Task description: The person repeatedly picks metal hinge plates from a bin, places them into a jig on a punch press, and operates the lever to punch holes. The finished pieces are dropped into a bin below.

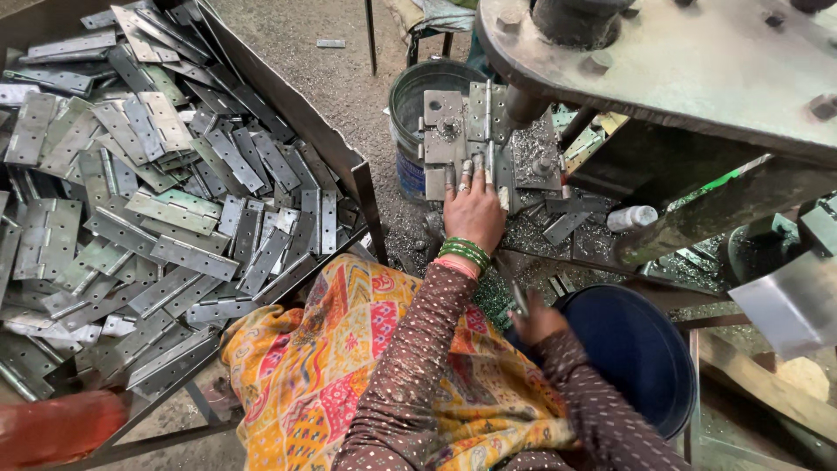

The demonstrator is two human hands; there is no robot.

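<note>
Left of the press worktop (540, 187), a steel bin (288, 113) holds heaped hinges (157, 209). The left hand (473, 209) lies flat, fingers spread, pressing a hinge (462, 139) onto that worktop. Below the worktop, above the blue bucket (641, 349), the right hand (536, 321) grips a thin metal piece (519, 298).

Gritty concrete floor (349, 78); metal tray (288, 113) left; dark blue bucket (645, 358); daylight.
</note>
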